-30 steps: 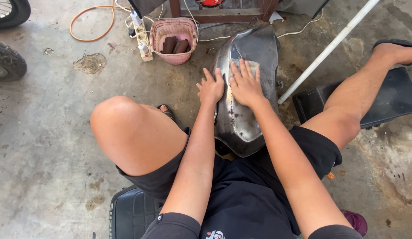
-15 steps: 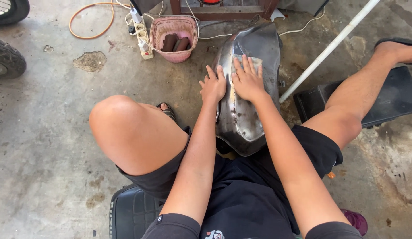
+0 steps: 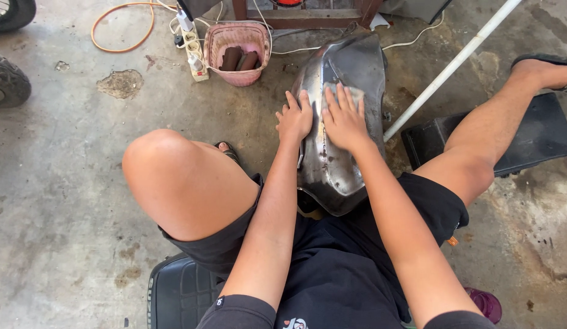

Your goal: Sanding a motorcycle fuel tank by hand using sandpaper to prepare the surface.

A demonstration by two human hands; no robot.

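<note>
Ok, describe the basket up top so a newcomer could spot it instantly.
Start at the bare metal tank under the right hand. Just beyond its upper left stands the pink woven basket, beside a white power strip; it alone is pink and holds dark blocks.
</note>
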